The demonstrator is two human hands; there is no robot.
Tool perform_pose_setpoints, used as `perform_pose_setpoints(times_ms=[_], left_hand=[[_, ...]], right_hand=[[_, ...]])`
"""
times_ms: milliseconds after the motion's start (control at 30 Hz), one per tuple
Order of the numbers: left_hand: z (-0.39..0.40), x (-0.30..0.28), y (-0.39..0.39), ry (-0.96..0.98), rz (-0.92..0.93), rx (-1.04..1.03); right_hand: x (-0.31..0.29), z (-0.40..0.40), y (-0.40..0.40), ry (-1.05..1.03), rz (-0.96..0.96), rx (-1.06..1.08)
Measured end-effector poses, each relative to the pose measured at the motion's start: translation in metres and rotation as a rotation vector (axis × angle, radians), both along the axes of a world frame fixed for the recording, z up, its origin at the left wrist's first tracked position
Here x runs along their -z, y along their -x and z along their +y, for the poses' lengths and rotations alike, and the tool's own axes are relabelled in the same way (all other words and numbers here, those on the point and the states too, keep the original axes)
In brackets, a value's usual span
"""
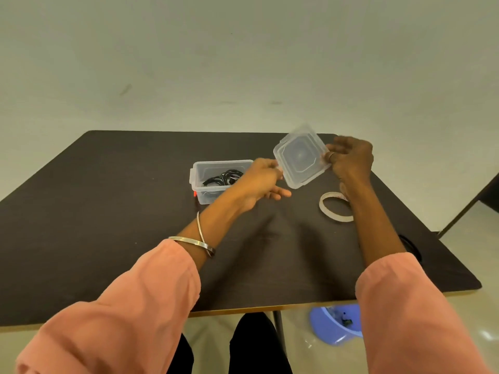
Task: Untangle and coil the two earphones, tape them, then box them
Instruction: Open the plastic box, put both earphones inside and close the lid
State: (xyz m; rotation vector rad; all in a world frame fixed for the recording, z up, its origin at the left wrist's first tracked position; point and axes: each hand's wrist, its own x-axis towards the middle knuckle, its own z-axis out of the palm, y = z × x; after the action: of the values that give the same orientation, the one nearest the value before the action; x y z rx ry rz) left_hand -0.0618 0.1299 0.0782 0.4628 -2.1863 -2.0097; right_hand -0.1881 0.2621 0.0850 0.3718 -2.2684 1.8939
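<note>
Both earphones [225, 177] coiled in the clear box [220, 182] mid-frame on the bench [108, 211], boxing nearly finished; lid [301, 156] pinched by left hand [260, 182] and right hand [349, 157] right of centre, next needing squaring over the rim and pressing shut.

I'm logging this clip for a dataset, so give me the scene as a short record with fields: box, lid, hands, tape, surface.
box: clear plastic box, open, on the table, black earphone cables inside
lid: clear lid, held tilted above the table, right of the box
left hand: left hand grips the lid's left edge
right hand: right hand grips the lid's right edge
tape: tape roll, flat on the table, near the right forearm
surface: dark table
</note>
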Motion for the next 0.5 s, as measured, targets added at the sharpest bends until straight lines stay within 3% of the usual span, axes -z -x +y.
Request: perform_pose_setpoints(times_ms=[100, 200, 267, 367, 500], left_hand=[[-0.017, -0.021, 0.000, -0.081, 0.097, -0.180], [-0.045, -0.041, -0.008, -0.310, 0.153, -0.301], [-0.066, -0.047, -0.017, -0.411, 0.144, -0.378], [-0.091, -0.045, -0.032, -0.391, 0.065, -0.476], [-0.107, -0.033, -0.048, -0.392, 0.005, -0.547]], right_hand=[[-0.010, -0.004, -0.010, -0.126, 0.264, -0.028], [-0.013, -0.013, -0.023, -0.143, 0.479, -0.111], [-0.010, -0.022, -0.031, -0.130, 0.562, -0.207], [-0.002, -0.035, -0.044, -0.172, 0.683, -0.324], [0.007, -0.050, -0.053, -0.247, 0.691, -0.470]])
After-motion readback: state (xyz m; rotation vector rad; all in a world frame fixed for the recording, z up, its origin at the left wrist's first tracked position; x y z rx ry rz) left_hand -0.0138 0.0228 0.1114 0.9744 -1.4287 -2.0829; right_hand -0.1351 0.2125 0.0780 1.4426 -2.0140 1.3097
